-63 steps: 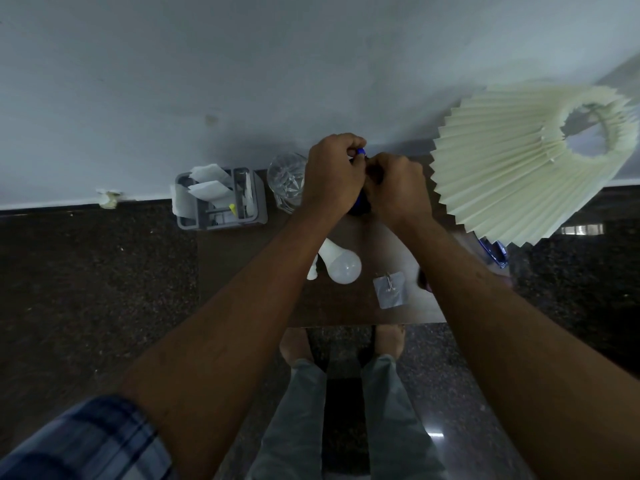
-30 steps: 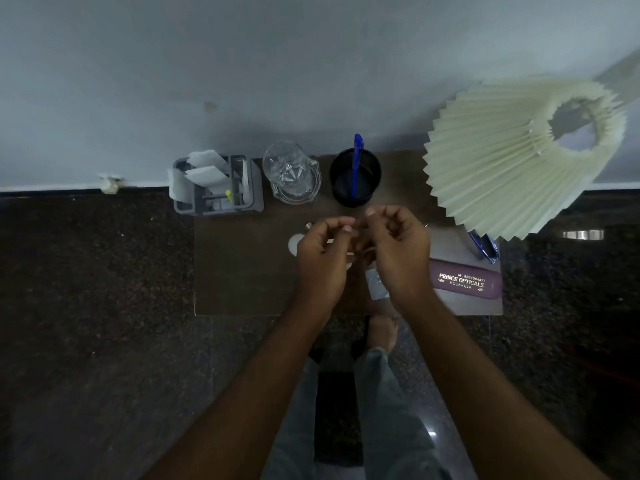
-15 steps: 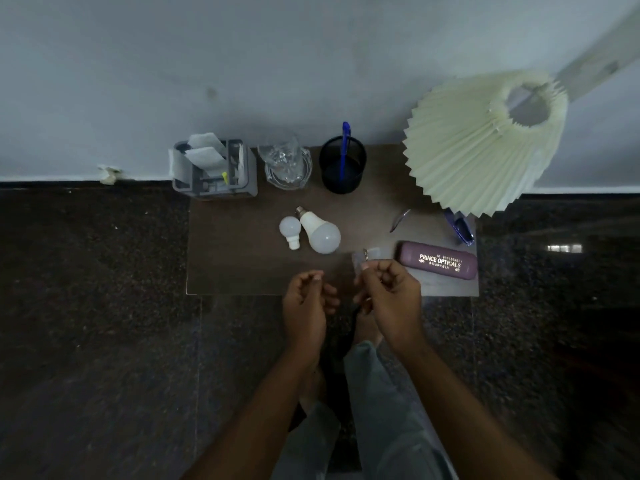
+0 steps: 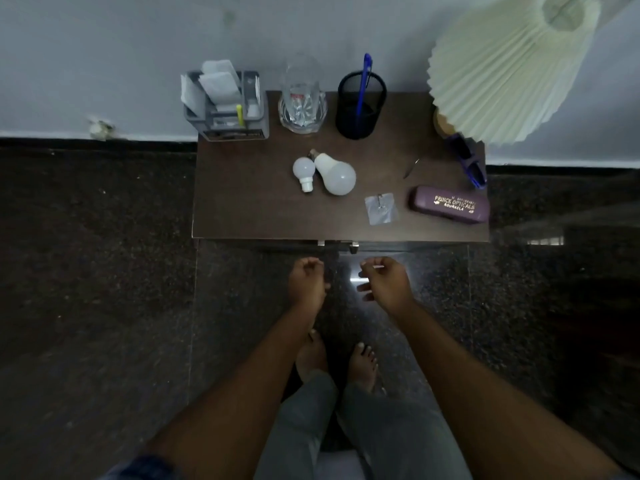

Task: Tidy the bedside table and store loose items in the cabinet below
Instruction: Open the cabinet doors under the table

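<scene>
The brown bedside table [image 4: 249, 209] carries a small bulb [image 4: 304, 169] lying against a larger bulb [image 4: 337, 174]. To their right lie a grey square packet [image 4: 381, 209], a purple spectacle case [image 4: 450, 204], a thin metal piece [image 4: 411, 168] and blue glasses [image 4: 467, 159]. Two cabinet knobs [image 4: 353, 249] peek out under the front edge. My left hand [image 4: 308, 282] hovers just in front of that edge, curled shut with nothing visible in it. My right hand [image 4: 384, 282] is beside it, fingers loosely apart and holding nothing.
Along the wall stand a grey organiser [image 4: 227, 105] with papers, a clear glass [image 4: 303, 98], and a black mesh cup [image 4: 360, 105] holding a blue pen [image 4: 364, 81]. A pleated lamp shade [image 4: 502, 64] overhangs the right rear corner. Dark stone floor surrounds the table; my bare feet [image 4: 336, 362] are below.
Both hands have pulled back from the pen cup, across the tabletop, to just in front of the table's edge. The view has backed away, and the blue pen now stands in the cup.
</scene>
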